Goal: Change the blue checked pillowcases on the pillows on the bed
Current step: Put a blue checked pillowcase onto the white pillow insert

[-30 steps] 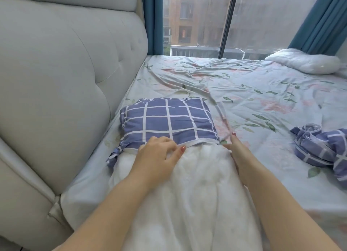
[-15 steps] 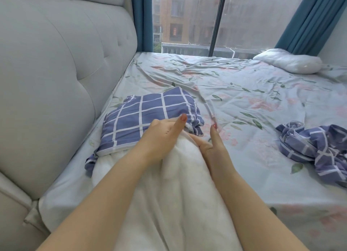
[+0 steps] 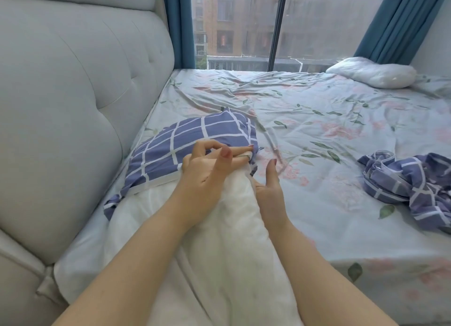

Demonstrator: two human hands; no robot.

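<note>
Pinching the blue checked pillowcase (image 3: pixel 195 135) at its hem, the left hand (image 3: pixel 207 169) rests on the white pillow (image 3: pixel 214 240), whose far end the case covers. The right hand (image 3: pixel 269 191), fingers straight, touches the pillow's right side.

Place: a bedroom in a home
Bed (image 3: pixel 317 135): floral sheet, bare white pillow (image 3: pixel 373 75) at its far right corner
Headboard (image 3: pixel 73 106): padded, grey, along the left edge
Window (image 3: pixel 280 25): floor-length, teal curtains (image 3: pixel 400 20), apartment block outside

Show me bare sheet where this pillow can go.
Bare floral sheet runs from the checked pillowcase the left hand pinches across to the crumpled pillowcase and back to the window. Crowded: the headboard side and the far white pillow's corner.
</note>
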